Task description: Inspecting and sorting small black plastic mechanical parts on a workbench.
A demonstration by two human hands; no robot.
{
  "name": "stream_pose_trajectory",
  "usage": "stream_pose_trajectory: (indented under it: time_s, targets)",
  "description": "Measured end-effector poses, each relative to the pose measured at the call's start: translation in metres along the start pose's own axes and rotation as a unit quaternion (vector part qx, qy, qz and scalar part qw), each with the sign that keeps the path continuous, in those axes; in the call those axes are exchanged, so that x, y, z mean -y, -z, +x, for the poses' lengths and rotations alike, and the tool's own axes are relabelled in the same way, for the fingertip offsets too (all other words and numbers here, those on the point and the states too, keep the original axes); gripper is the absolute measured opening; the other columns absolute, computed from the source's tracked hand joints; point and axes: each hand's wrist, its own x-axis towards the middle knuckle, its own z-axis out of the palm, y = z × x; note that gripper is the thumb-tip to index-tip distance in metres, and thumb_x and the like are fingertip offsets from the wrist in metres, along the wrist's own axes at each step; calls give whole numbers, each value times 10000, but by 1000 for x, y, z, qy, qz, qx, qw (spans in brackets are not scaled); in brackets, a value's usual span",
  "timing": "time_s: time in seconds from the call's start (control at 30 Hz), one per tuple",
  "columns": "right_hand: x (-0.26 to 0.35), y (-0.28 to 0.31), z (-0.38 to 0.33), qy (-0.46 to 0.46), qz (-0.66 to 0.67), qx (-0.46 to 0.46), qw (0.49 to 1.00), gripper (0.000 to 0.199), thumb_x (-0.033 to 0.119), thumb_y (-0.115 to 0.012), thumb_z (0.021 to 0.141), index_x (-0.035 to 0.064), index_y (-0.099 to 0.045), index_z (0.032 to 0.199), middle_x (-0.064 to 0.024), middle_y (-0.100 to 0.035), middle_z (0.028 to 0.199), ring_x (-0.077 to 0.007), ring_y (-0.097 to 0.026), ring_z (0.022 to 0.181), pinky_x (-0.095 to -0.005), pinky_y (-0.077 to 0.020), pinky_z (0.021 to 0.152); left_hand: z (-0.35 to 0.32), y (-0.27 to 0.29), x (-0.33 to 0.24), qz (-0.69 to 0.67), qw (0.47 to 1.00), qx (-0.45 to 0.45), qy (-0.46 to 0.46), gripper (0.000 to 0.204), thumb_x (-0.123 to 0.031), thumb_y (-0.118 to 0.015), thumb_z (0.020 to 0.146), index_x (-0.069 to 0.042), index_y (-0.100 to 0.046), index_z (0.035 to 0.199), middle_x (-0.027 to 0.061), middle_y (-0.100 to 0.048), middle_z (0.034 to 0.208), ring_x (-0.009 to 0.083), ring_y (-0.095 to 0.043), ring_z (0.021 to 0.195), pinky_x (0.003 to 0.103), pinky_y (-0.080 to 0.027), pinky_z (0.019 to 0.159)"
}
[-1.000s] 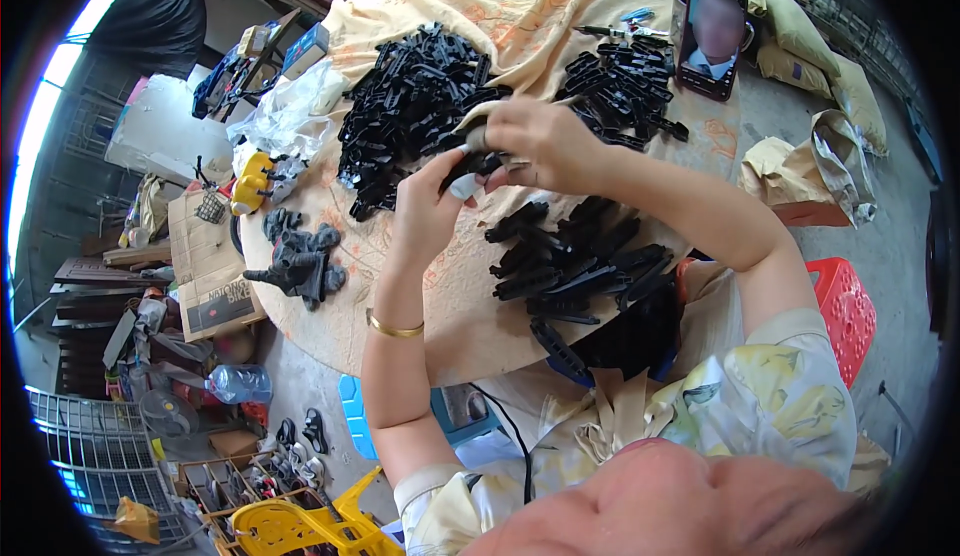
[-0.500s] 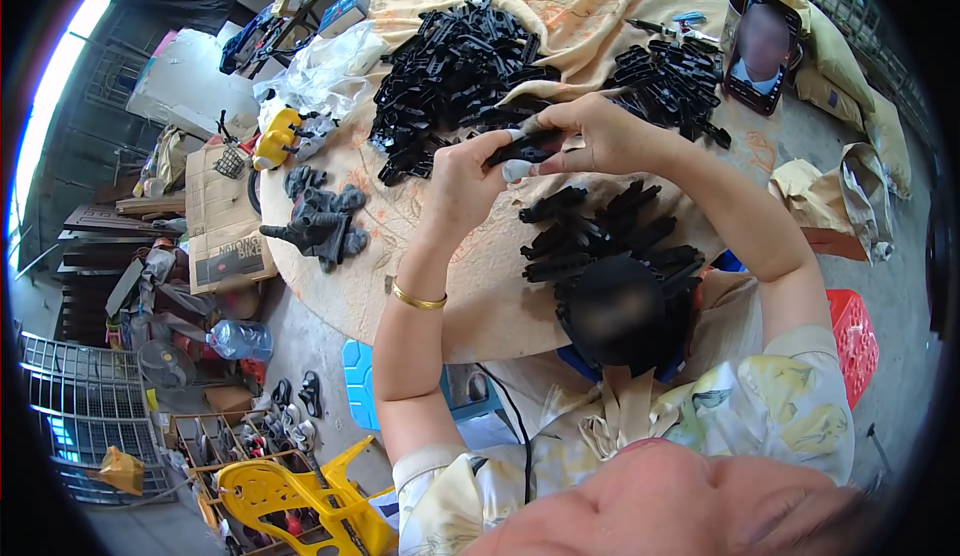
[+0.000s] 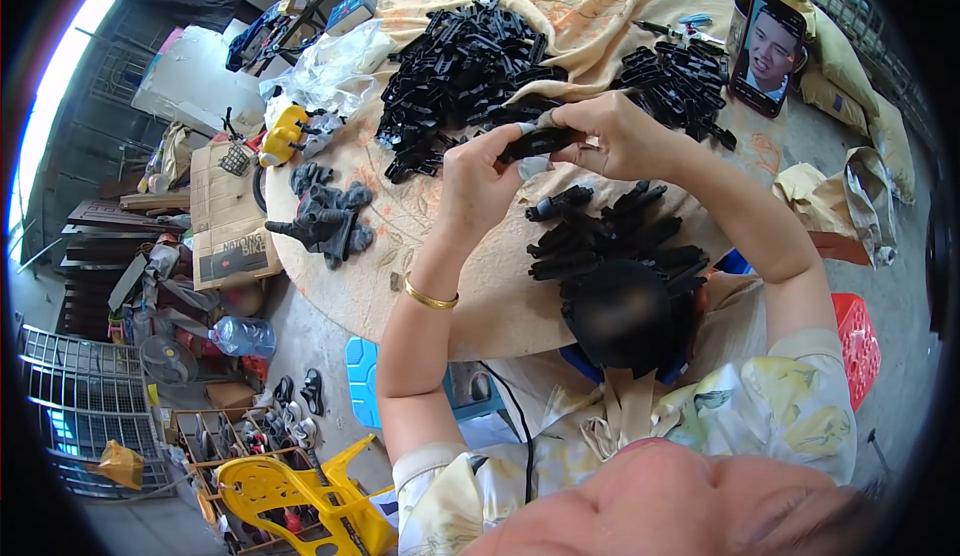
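My left hand (image 3: 478, 181) and right hand (image 3: 628, 136) meet above the middle of a cloth-covered round table (image 3: 490, 311). Between them they grip a slim black plastic part (image 3: 546, 144), its ends partly covered by fingers. Pale wraps show on some fingertips. Just beyond lies a large heap of similar black parts (image 3: 455, 61), with a smaller heap (image 3: 680, 81) to the right. On the near side of my hands, more black pieces (image 3: 600, 231) lie stacked beside a round black object (image 3: 615, 306) close to my body.
Dark grey gloves or a figure (image 3: 325, 221) and a yellow item (image 3: 285, 136) sit at the table's left. A phone (image 3: 768, 54) stands at the far right. Beside the table are a blue stool (image 3: 362, 381), red stool (image 3: 856, 351) and yellow chair (image 3: 290, 496).
The view has shifted slightly. Both hands stay together around the black part, which appears turned a little, with small finger movements.
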Motion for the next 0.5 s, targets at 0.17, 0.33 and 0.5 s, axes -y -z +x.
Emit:
stream_pose_trajectory:
  time_s: [0.17,0.33,0.5]
  targets:
    - [-8,-4,4,99,7,-40,994,217,86,-709,753,-9,-608,919,-115,-582,705,-209,-548,627,-301,-455,591,1,1,-1,-27,1000,11,-9,257,-51,-713,733,-38,-664,985,71,-607,656,50,-462,551,226,-422,519]
    - [-8,-4,1,34,19,-23,999,236,107,-723,727,-23,-628,899,-169,-615,870,-278,-584,899,-326,-462,713,0,1,-5,22,999,20,29,253,-64,-717,735,-40,-666,981,66,-598,649,50,-451,561,225,-418,520]
    - [-5,-3,2,21,9,-23,999,226,91,-721,721,-22,-634,897,-171,-622,813,-284,-592,887,-314,-464,719,3,-5,5,-80,996,-19,-27,242,-76,-721,739,-18,-662,966,89,-592,655,59,-457,578,232,-418,537]
